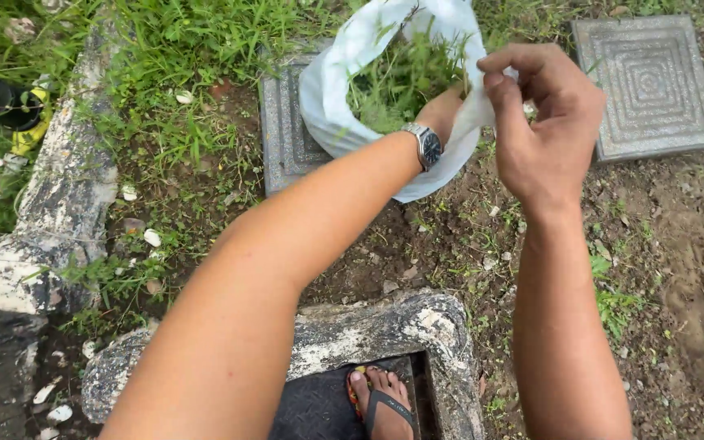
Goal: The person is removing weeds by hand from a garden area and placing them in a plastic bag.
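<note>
White plastic bag (327,98) open, upright on grey paving slab, stuffed with pulled green weeds (401,77).

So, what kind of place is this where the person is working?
Probably a garden or yard outdoors. The ground is bare brown soil with patches of green grass, square grey patterned paving stones lie in it, and a white plastic bag holds pulled green weeds.

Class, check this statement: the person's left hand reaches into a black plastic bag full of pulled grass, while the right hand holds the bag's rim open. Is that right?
Not quite. The head view shows the bag is white, not black. The rest stands: the left hand reaches in among the pulled grass, and the right hand pinches the rim to hold it open.
</note>
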